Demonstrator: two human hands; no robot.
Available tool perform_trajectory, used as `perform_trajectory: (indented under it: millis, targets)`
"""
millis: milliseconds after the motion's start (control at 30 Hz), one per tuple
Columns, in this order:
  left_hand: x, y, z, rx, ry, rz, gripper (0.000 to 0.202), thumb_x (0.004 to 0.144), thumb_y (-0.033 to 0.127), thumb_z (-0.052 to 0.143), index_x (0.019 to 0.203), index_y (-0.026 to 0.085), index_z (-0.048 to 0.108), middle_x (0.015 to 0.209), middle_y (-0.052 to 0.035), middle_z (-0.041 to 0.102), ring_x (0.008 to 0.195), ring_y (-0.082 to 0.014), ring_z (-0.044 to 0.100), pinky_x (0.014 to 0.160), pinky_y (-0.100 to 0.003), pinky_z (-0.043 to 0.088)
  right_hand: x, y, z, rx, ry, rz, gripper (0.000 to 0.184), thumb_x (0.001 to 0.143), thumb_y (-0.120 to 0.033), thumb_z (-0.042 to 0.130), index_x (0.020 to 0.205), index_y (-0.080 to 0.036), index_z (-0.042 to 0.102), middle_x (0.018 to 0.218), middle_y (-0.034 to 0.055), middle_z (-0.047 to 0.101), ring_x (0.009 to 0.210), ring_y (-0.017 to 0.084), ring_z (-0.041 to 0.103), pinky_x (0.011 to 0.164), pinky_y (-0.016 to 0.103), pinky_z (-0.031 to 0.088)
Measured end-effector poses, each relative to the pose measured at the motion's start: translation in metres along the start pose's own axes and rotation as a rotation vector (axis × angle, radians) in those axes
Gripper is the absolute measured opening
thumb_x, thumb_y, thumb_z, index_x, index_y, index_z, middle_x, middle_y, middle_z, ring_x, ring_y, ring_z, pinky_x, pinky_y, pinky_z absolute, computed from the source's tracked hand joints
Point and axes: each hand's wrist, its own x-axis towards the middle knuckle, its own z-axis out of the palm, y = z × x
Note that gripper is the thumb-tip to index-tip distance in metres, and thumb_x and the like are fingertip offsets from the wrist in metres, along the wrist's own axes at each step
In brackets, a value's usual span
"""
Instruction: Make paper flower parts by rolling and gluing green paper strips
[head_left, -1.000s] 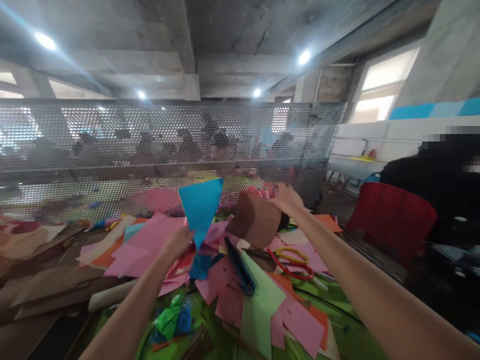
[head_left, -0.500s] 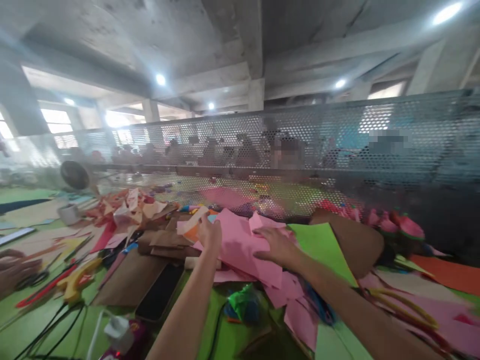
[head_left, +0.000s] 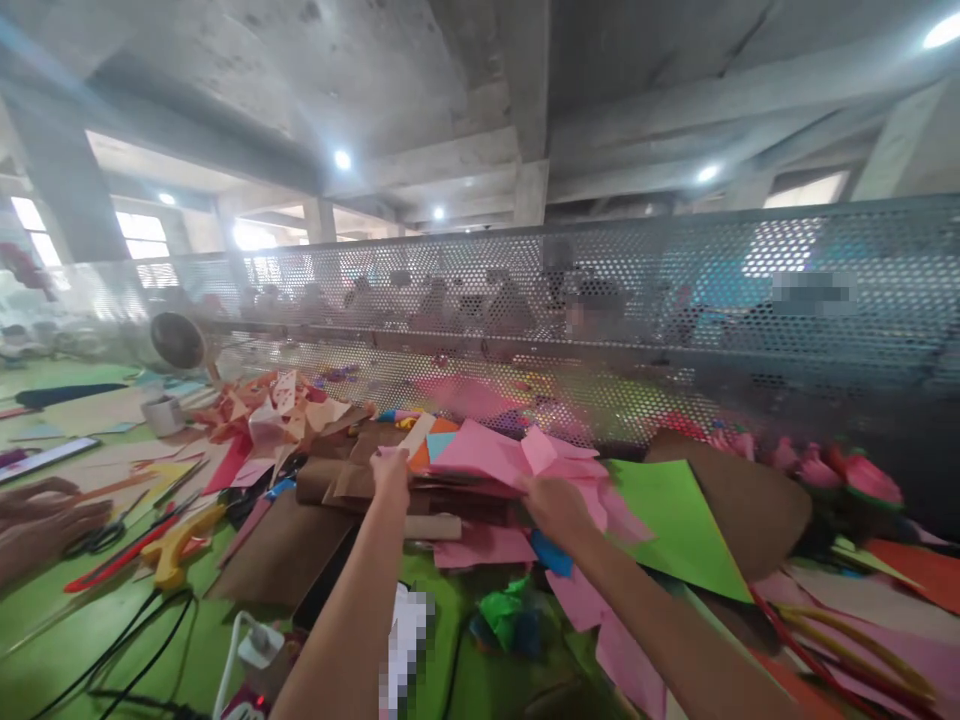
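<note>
Between my hands lies a stack of pink paper sheets (head_left: 480, 453), with brown sheets (head_left: 472, 500) showing beneath its near edge. My left hand (head_left: 391, 475) pinches the stack's left end, beside an orange sheet (head_left: 421, 455) and a small light-blue piece (head_left: 441, 445). At the right end, my right hand (head_left: 559, 510) is closed on the pink sheets; its fingertips are partly hidden. A beige paper roll (head_left: 433, 527) lies just below the stack. Under my right wrist shows a blue object (head_left: 551, 553) whose kind I cannot make out.
A perforated metal screen (head_left: 495, 290) closes off the back. On the left are a yellow glue gun (head_left: 176, 545), scissors (head_left: 105, 535), a mug (head_left: 163, 413) and another person's hand (head_left: 45, 525). A lime-green sheet (head_left: 667, 505) and brown paper (head_left: 739, 490) lie to the right.
My left hand has shifted left to the stack's end, and my right hand has closed from lying flat. The front of the pink stack has been raised, exposing brown sheets below. The view has turned slightly left.
</note>
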Motion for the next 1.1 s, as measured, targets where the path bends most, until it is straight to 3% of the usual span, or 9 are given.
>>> perform_trajectory:
  millis: [167, 333, 400, 467, 533, 667, 767, 900, 1100]
  targets:
    - [0.014, 0.008, 0.0, 0.166, 0.07, 0.068, 0.033, 0.093, 0.032, 0.06, 0.122, 0.017, 0.058, 0.122, -0.0091, 0.062, 0.101, -0.0228, 0.065, 0.084, -0.044, 0.056, 0.014, 0.028, -0.014, 0.005, 0.058, 0.106, 0.029, 0.096, -0.032, 0.06, 0.121, -0.016, 0.06, 0.121, 0.0087, 0.062, 0.103, 0.023, 0.064, 0.087, 0.044, 0.054]
    - [0.009, 0.014, -0.017, 0.453, 0.26, 0.109, 0.038, 0.093, 0.032, 0.06, 0.128, 0.019, 0.055, 0.131, -0.0103, 0.057, 0.112, -0.0262, 0.061, 0.092, -0.049, 0.052, 0.022, 0.045, -0.015, 0.053, 0.084, 0.176, 0.031, 0.096, -0.032, 0.06, 0.122, -0.017, 0.059, 0.123, 0.009, 0.061, 0.103, 0.023, 0.064, 0.086, 0.044, 0.055]
    - [0.004, 0.012, -0.025, 0.599, 0.278, 0.083, 0.04, 0.093, 0.033, 0.06, 0.13, 0.02, 0.054, 0.136, -0.0106, 0.054, 0.117, -0.0278, 0.058, 0.096, -0.051, 0.05, 0.022, 0.048, -0.014, 0.073, 0.085, 0.196, 0.03, 0.096, -0.032, 0.06, 0.122, -0.017, 0.059, 0.122, 0.0089, 0.062, 0.103, 0.023, 0.064, 0.086, 0.044, 0.055]
    - [-0.001, 0.009, -0.032, 0.747, 0.191, 0.083, 0.04, 0.093, 0.033, 0.06, 0.13, 0.02, 0.054, 0.137, -0.0106, 0.054, 0.119, -0.0285, 0.056, 0.098, -0.052, 0.048, 0.021, 0.052, -0.015, 0.09, 0.083, 0.219, 0.03, 0.096, -0.032, 0.06, 0.122, -0.017, 0.059, 0.122, 0.0088, 0.062, 0.102, 0.023, 0.064, 0.086, 0.044, 0.055]
    - [-0.004, 0.005, -0.035, 0.891, 0.023, 0.124, 0.043, 0.092, 0.035, 0.061, 0.131, 0.019, 0.053, 0.14, -0.0111, 0.052, 0.125, -0.0308, 0.052, 0.102, -0.056, 0.043, 0.019, 0.055, -0.015, 0.103, 0.076, 0.253, 0.03, 0.096, -0.032, 0.06, 0.121, -0.017, 0.059, 0.121, 0.0088, 0.062, 0.102, 0.023, 0.064, 0.086, 0.043, 0.055]
    - [-0.01, 0.0, -0.035, 1.148, -0.36, 0.237, 0.07, 0.073, 0.047, 0.077, 0.135, 0.027, 0.052, 0.153, -0.0117, 0.043, 0.145, -0.0386, 0.024, 0.11, -0.065, 0.029, 0.018, 0.062, -0.018, 0.131, 0.062, 0.325, 0.03, 0.096, -0.032, 0.06, 0.121, -0.017, 0.059, 0.121, 0.0088, 0.062, 0.101, 0.022, 0.064, 0.085, 0.043, 0.055]
    - [-0.014, 0.001, -0.031, 1.3, -0.594, 0.293, 0.077, 0.068, 0.047, 0.081, 0.137, 0.034, 0.05, 0.155, -0.009, 0.04, 0.144, -0.0404, 0.027, 0.109, -0.069, 0.025, 0.017, 0.066, -0.019, 0.156, 0.054, 0.355, 0.029, 0.096, -0.032, 0.059, 0.121, -0.017, 0.06, 0.121, 0.0086, 0.062, 0.1, 0.022, 0.064, 0.085, 0.042, 0.055]
    - [-0.022, 0.008, -0.021, 1.465, -0.701, 0.391, 0.049, 0.09, 0.036, 0.063, 0.135, 0.021, 0.051, 0.144, -0.0113, 0.049, 0.129, -0.0327, 0.049, 0.104, -0.06, 0.04, 0.016, 0.07, -0.017, 0.177, 0.062, 0.385, 0.03, 0.096, -0.032, 0.06, 0.121, -0.017, 0.059, 0.121, 0.0088, 0.062, 0.1, 0.022, 0.064, 0.084, 0.042, 0.055]
    - [-0.032, 0.018, -0.003, 1.59, -0.766, 0.547, 0.034, 0.092, 0.032, 0.061, 0.123, 0.018, 0.058, 0.126, -0.0094, 0.061, 0.107, -0.0248, 0.062, 0.09, -0.047, 0.054, 0.014, 0.074, -0.013, 0.207, 0.118, 0.384, 0.03, 0.095, -0.032, 0.06, 0.12, -0.016, 0.06, 0.119, 0.0088, 0.063, 0.099, 0.022, 0.065, 0.083, 0.041, 0.056]
